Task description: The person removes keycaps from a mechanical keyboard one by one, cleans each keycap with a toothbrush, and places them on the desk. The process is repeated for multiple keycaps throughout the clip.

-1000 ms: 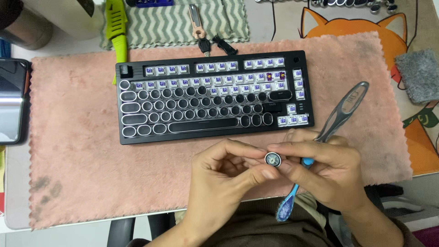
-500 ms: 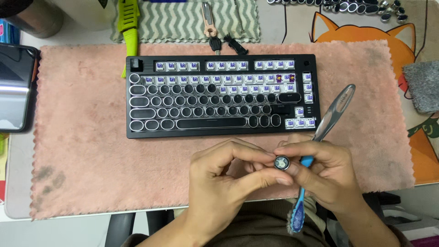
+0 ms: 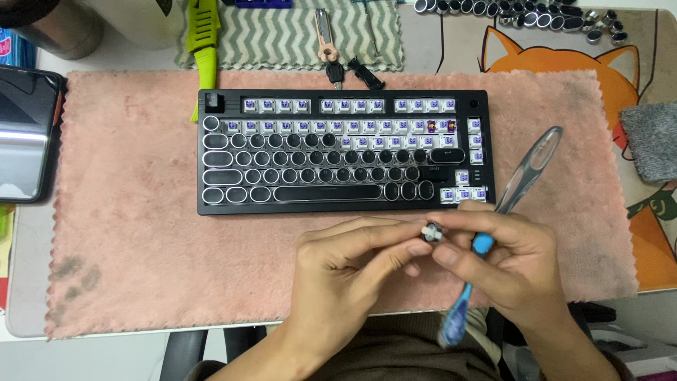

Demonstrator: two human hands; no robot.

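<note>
You work over a pink fluffy cloth mat [image 3: 127, 212] that covers most of the desk in front of you. On it, just above your hands, lies a black mechanical keyboard [image 3: 345, 152]: the lower rows carry round black keycaps with silver rims, while the upper rows and the right column show bare switches. At the left edge of the mat lies a dark smartphone [image 3: 25, 134], and at the top right corner there is a row of loose round keycaps [image 3: 508, 10].

Your right hand [image 3: 515, 264] is closed around two tools. A clear plastic keycap puller [image 3: 529, 169] sticks up and away from it over the mat, and a blue-handled toothbrush [image 3: 462, 310] points down toward you, its lower end blurred. Your left hand [image 3: 345, 264] is nearly closed, its fingertips meeting those of the right hand.

Between both sets of fingertips you pinch one small round keycap with a silver rim [image 3: 431, 232], near the front edge of the keyboard and not touching it. I judge the step in hand is cleaning or inspecting this single keycap. The next move calls for a steady pinch from your left hand, so the right hand can turn the brush onto the cap without dropping it.
</note>
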